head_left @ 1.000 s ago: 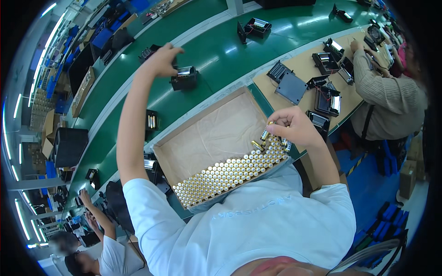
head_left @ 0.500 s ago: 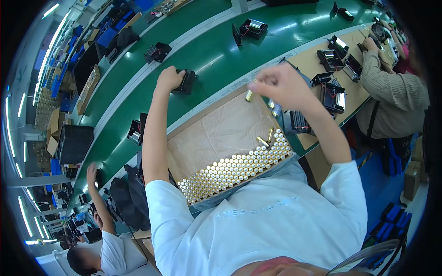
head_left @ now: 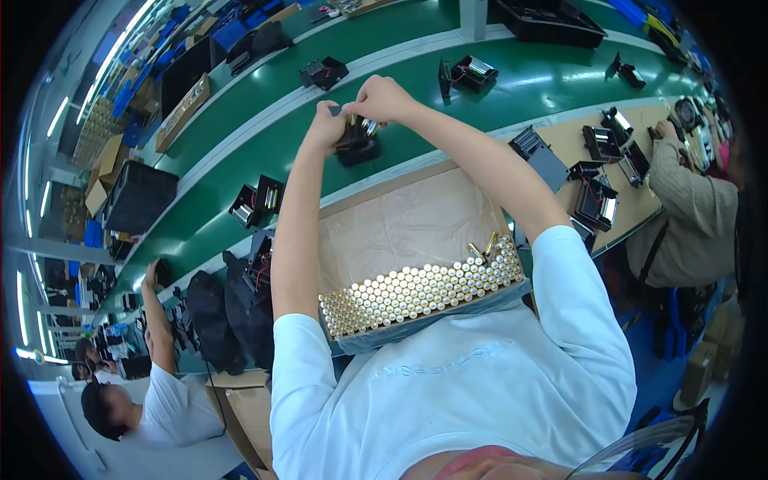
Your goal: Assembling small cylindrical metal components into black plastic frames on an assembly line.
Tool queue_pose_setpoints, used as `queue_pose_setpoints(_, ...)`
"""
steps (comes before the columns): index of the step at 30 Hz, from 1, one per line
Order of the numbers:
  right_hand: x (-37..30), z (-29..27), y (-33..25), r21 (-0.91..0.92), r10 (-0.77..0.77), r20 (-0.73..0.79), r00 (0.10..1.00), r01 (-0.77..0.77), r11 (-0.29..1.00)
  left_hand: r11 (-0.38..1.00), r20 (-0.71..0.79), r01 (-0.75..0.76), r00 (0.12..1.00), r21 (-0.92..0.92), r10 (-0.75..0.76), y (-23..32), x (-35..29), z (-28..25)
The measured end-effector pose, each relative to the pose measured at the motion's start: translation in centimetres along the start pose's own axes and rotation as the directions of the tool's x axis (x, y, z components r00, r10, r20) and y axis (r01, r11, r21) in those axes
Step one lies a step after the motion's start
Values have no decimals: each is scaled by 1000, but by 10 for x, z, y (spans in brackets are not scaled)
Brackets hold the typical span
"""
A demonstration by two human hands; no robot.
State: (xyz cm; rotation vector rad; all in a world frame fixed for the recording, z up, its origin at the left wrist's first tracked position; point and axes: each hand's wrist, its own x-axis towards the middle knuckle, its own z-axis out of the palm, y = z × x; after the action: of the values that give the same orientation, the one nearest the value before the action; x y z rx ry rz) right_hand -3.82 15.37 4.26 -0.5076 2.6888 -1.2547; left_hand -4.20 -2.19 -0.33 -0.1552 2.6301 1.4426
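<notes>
At the far side of the cardboard box, my left hand (head_left: pixel 324 130) grips a small black battery case (head_left: pixel 358 150) over the green conveyor belt. My right hand (head_left: pixel 384 100) is at the same case, its fingers closed on a battery (head_left: pixel 369 126) at the case's opening. The fingers partly cover the case's inside. Below my forearms lies the open cardboard box (head_left: pixel 400 188), lined with clear film. Packed rows of upright batteries (head_left: pixel 416 294) fill its near side, and two loose gold batteries (head_left: pixel 483 246) rest on them at the right.
Other open black cases sit on the belt, such as one case (head_left: pixel 258 200) at left and another (head_left: pixel 474 72) farther off. More cases (head_left: pixel 598 200) crowd a tan bench at right, beside a co-worker (head_left: pixel 688 200). Another person (head_left: pixel 160 400) works at lower left.
My right hand has moved left and away from me, from above the cardboard box to the black case, carrying a battery. My left hand still holds the case. The whole view has shifted.
</notes>
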Motion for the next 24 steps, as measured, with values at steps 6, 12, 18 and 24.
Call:
queue_pose_setpoints(6,20,5,-11,-139,-16,59,998,24,990,645,137,126,990,-754,-33,-10,-6,-7)
queue_pose_setpoints(12,25,-2,-13,-210,0,92,996,20,978,366,251,283,959,-887,-132,11,-15,3)
queue_pose_setpoints(18,34,19,5,-440,-403,-381,832,220,870,323,228,277,956,-905,-183,17,-21,11)
queue_pose_setpoints(24,29,46,2,-659,-555,-342,758,227,717,364,163,220,970,-905,-181,15,-23,15)
